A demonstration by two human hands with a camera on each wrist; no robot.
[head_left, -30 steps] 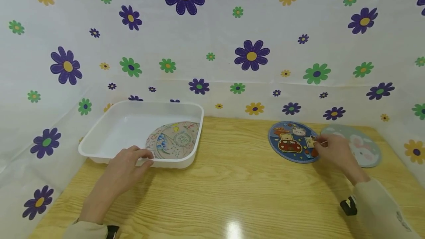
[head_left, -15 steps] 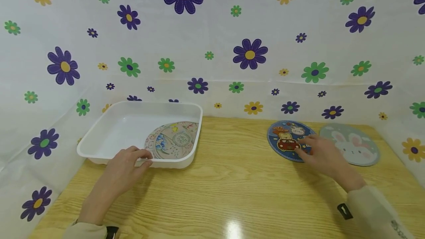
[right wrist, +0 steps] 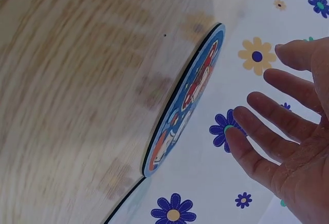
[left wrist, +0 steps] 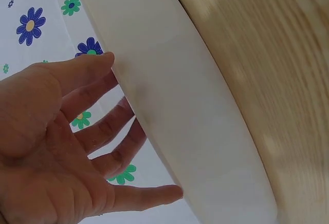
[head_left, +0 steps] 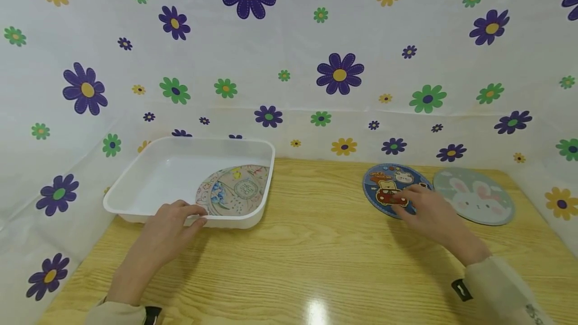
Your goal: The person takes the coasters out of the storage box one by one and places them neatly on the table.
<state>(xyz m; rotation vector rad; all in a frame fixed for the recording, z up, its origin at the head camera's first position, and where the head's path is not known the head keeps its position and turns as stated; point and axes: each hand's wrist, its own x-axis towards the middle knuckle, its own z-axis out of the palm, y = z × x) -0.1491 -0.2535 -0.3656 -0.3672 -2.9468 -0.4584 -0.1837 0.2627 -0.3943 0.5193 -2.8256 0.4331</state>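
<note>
A round blue mouse pad [head_left: 376, 196] printed with a bear in a red car lies on the table. My right hand [head_left: 422, 212] is over its near right side, covering part of it; in the right wrist view the right hand [right wrist: 288, 126] holds nothing, its fingers loosely extended and apart from the pad. On the left, my left hand [head_left: 169, 227] holds the near rim of a white tray [head_left: 135, 214], fingers over the rim and thumb at its outer edge. Inside the tray, a pinkish patterned round pad [head_left: 239, 192] leans against the right wall.
A grey-green round pad [head_left: 478, 202] with a white rabbit lies just right of the blue one. The wooden table [head_left: 316, 245] extends between tray and pads. Behind stands a white flower-printed cloth [head_left: 298, 39].
My right hand has moved left from the blue pad's right edge to over its middle, uncovering the rabbit pad. The left hand stays at the tray rim.
</note>
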